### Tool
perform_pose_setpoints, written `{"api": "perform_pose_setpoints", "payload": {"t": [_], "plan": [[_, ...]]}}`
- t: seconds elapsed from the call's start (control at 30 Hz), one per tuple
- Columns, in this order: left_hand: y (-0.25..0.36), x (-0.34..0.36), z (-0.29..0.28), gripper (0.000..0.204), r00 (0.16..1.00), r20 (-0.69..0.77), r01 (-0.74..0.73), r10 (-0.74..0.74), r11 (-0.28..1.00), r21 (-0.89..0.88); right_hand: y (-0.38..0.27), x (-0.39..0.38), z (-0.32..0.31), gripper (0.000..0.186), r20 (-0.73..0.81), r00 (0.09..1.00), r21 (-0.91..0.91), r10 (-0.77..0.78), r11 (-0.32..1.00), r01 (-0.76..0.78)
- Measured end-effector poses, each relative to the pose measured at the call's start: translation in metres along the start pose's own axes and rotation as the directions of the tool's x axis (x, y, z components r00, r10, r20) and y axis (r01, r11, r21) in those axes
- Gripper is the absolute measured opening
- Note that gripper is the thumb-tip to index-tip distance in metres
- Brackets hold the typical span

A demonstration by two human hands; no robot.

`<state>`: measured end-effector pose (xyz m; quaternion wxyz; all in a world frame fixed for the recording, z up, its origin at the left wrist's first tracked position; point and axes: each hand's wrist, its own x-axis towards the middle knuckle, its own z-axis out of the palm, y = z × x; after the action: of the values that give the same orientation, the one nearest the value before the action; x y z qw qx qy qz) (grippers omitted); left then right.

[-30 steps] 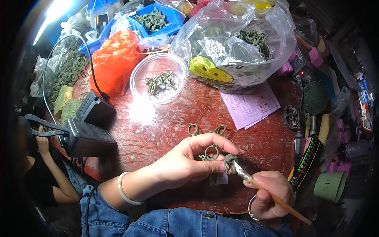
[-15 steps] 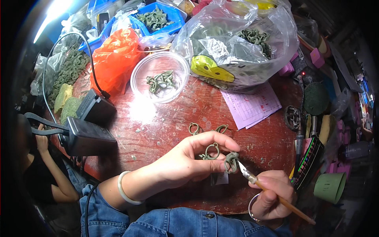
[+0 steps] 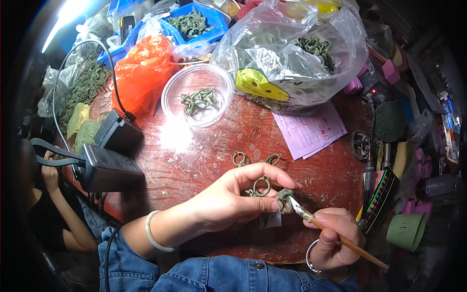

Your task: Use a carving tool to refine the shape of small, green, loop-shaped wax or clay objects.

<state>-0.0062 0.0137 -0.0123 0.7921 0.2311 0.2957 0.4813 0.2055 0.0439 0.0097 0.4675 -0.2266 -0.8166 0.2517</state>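
In the middle of the head view, my left hand (image 3: 221, 197) pinches a dark green ring-shaped piece (image 3: 284, 201) between thumb and fingers. My right hand (image 3: 338, 233) grips a small craft knife (image 3: 351, 246) with a wooden handle, wrapped in something silvery near its blade. The blade tip touches the right side of the piece, or lies very close to it. Another green ring (image 3: 262, 178) shows between my left thumb and forefinger; whether it is held or lies on the table, I cannot tell. Beyond my fingers, two more green rings (image 3: 239, 158) lie on the table.
On the red table (image 3: 209, 151), a round clear tub (image 3: 221, 108) contains several green pieces. Behind stand a large clear bag (image 3: 287, 73), an orange bag (image 3: 143, 68) and a blue bin (image 3: 216, 30). Pink paper (image 3: 311, 129) lies right, black adapters (image 3: 112, 168) left. Another person's arm (image 3: 68, 214) shows at far left.
The knife blade has moved slightly left and up, closer against the green piece, and my right hand has shifted with it. My left hand stays almost still.
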Motion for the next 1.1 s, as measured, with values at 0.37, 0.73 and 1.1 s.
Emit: {"api": "perform_pose_setpoints", "payload": {"t": [0.37, 0.73, 1.1], "plan": [[0.0025, -0.0007, 0.001, 0.033, 0.999, -0.027, 0.038, -0.036, 0.995, 0.094, 0.0018, 0.0022, 0.002, 0.022, -0.008, 0.995, 0.034, -0.097, 0.995, 0.097], [0.0012, -0.0006, -0.0028, 0.034, 0.999, -0.005, 0.05, -0.05, 0.997, 0.06, 0.0045, -0.0021, 0.0054, 0.019, -0.041, 0.998, 0.023, -0.049, 0.998, 0.05], [0.0, -0.0003, -0.0043, 0.034, 0.999, -0.007, 0.038, -0.037, 0.996, 0.084, -0.0002, -0.0022, 0.0008, 0.02, 0.045, 0.998, -0.038, -0.054, 0.998, 0.056]]}}
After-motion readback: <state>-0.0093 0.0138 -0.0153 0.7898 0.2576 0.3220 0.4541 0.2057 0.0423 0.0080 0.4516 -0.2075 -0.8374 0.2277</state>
